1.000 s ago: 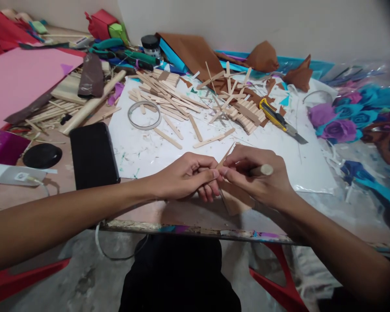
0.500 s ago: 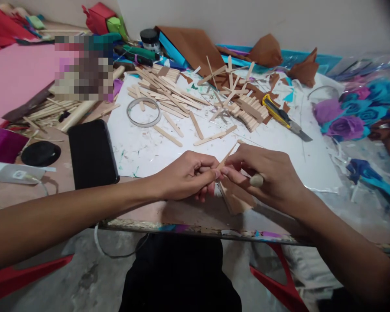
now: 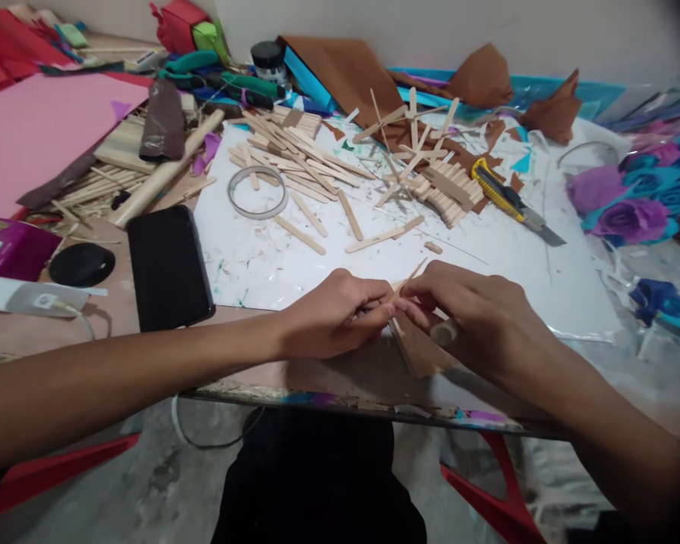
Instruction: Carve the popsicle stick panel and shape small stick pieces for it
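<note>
In the head view, my left hand (image 3: 345, 313) and my right hand (image 3: 465, 306) meet near the table's front edge, fingertips pinched together. Between them is a thin wooden craft stick (image 3: 412, 276), its narrow end pointing up and away. A pale, round-ended rod or handle (image 3: 444, 332) pokes out from under my right fingers; the rest is hidden. Beneath both hands lies a brown flat piece (image 3: 418, 351), possibly cardboard. A short stick stub (image 3: 433, 248) rests on the white sheet (image 3: 249, 264) just beyond my right hand.
Loose craft sticks (image 3: 300, 159) are heaped behind, beside a tape roll (image 3: 257, 192). A yellow box cutter (image 3: 515, 202) lies right with its blade exposed. A black phone (image 3: 170, 268) is on the left; paper roses (image 3: 632, 217) are at far right. Green-handled pliers (image 3: 249, 89) lie at the back.
The short stub now lies on the sheet where none showed before. Less of the held stick shows beyond my fingers. The view has shifted slightly; both hands stay together.
</note>
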Demonstrator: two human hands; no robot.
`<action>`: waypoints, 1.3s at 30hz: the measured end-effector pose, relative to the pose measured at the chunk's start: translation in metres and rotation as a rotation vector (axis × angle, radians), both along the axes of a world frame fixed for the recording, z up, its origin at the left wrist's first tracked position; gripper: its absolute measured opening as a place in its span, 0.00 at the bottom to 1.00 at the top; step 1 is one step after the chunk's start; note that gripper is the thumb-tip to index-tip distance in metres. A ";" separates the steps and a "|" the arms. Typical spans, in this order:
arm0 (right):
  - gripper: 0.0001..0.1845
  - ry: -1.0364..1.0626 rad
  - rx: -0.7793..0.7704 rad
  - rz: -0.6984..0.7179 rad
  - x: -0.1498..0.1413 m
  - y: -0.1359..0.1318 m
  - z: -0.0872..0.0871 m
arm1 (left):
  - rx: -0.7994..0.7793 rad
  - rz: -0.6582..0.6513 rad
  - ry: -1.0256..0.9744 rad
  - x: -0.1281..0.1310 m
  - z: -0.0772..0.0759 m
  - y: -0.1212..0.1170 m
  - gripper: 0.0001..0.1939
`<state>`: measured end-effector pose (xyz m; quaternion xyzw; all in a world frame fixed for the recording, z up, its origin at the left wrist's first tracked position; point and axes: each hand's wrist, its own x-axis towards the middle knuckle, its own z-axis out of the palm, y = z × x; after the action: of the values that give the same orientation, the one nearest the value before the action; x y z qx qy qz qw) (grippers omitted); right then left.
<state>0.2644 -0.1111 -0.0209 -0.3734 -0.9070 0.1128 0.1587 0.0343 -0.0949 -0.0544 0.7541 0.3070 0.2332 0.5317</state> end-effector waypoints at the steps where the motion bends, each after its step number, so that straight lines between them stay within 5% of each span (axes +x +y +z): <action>1: 0.04 -0.026 0.002 -0.008 0.000 -0.001 -0.001 | 0.010 -0.002 0.001 0.000 0.000 0.000 0.16; 7: 0.08 -0.125 0.011 -0.028 0.000 -0.003 0.002 | -0.071 0.018 0.031 0.002 -0.001 0.002 0.15; 13: 0.11 0.084 0.126 -0.024 0.001 0.008 0.004 | -0.298 0.006 -0.145 0.003 -0.005 0.004 0.12; 24: 0.07 0.204 0.008 0.110 0.003 0.012 -0.002 | -0.477 -0.070 -0.254 0.000 -0.005 0.006 0.12; 39: 0.04 0.085 0.013 0.106 -0.001 0.009 -0.003 | -0.401 -0.054 -0.149 0.002 0.005 0.007 0.12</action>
<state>0.2632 -0.1025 -0.0241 -0.3187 -0.9186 0.1311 0.1934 0.0360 -0.0875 -0.0499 0.6216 0.2867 0.2084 0.6985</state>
